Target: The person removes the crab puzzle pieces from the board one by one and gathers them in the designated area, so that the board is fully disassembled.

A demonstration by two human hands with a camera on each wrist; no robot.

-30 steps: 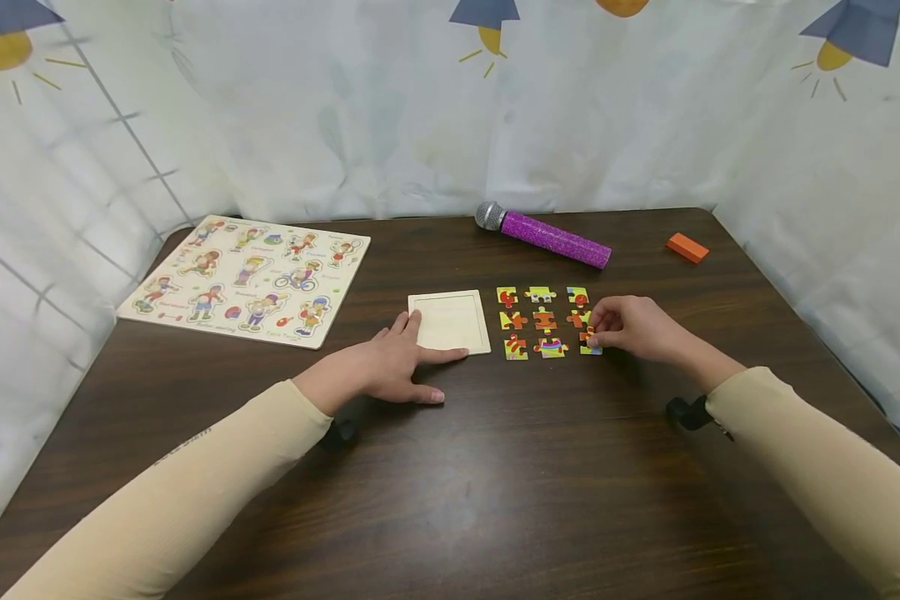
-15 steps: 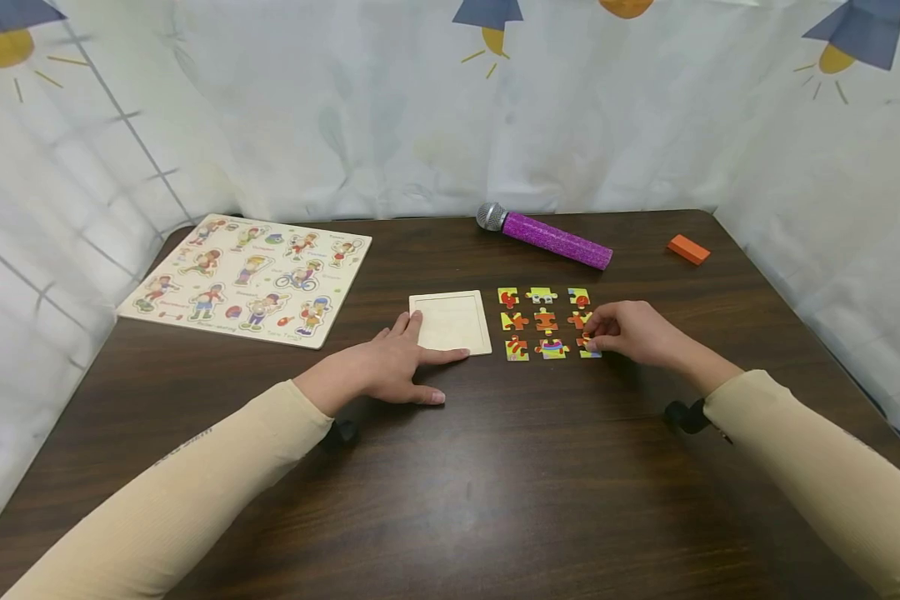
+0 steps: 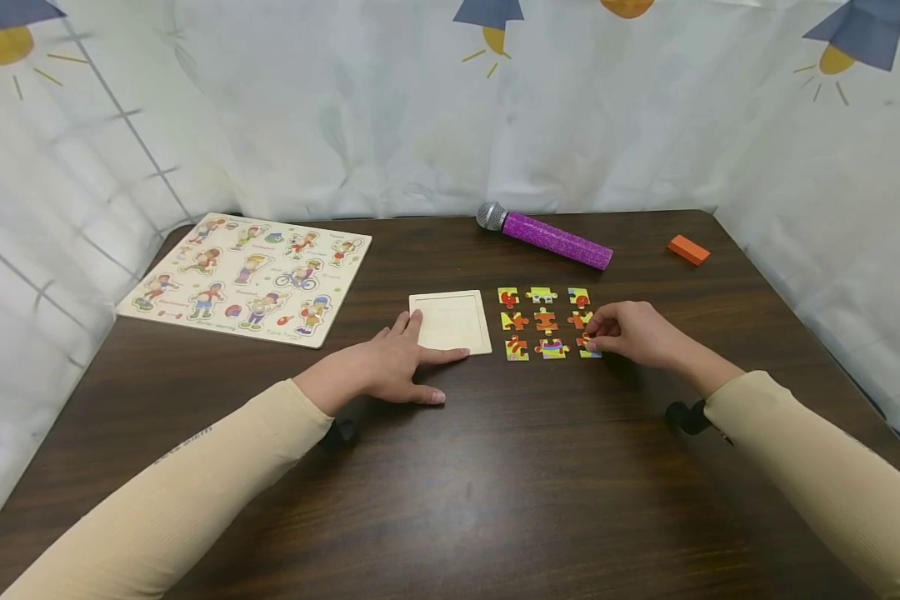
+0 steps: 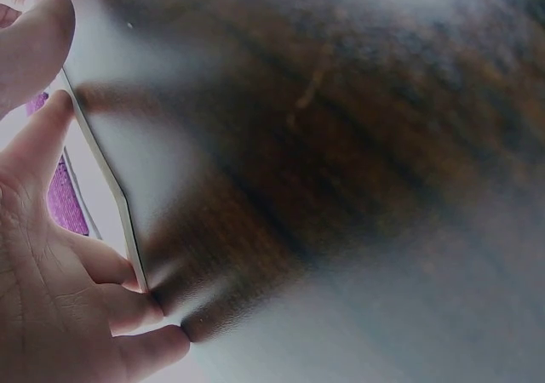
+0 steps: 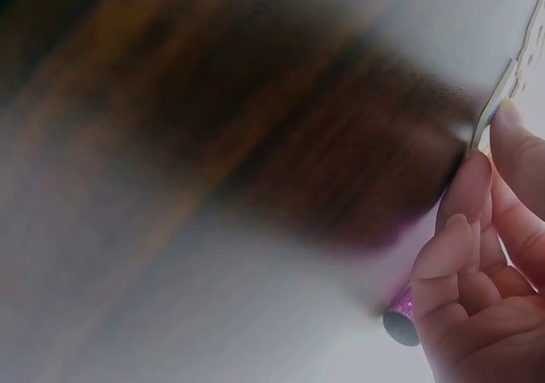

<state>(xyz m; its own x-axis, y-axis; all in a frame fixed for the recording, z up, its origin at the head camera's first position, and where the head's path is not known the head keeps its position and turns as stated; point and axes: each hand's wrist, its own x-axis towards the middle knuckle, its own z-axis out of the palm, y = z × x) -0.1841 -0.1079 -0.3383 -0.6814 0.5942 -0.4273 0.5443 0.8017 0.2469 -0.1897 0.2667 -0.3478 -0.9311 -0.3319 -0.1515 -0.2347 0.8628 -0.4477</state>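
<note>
My left hand (image 3: 390,364) lies spread with straight fingers at the left and near edges of a small square wooden puzzle tray (image 3: 453,323). The left wrist view shows its fingertips along the tray's pale edge (image 4: 125,208). To the tray's right, jigsaw pieces lie in three rows of three, coloured yellow, orange and red, including a rainbow-striped piece (image 3: 552,349). At the near right corner of this grid, my right hand (image 3: 633,335) pinches a jigsaw piece (image 3: 590,354) between thumb and fingers. That piece (image 5: 492,106) appears edge-on in the right wrist view, low at the tabletop.
A large wooden board (image 3: 251,279) with cartoon sports figures lies at the back left. Behind the pieces lies a purple glittery microphone (image 3: 555,239). An orange block (image 3: 688,249) sits at the back right of the dark table (image 3: 495,483). A patterned white curtain (image 3: 390,108) hangs behind.
The right hand has dropped slightly with the corner piece, which looks flatter on the table than a second ago. The left hand and the tray keep their places.
</note>
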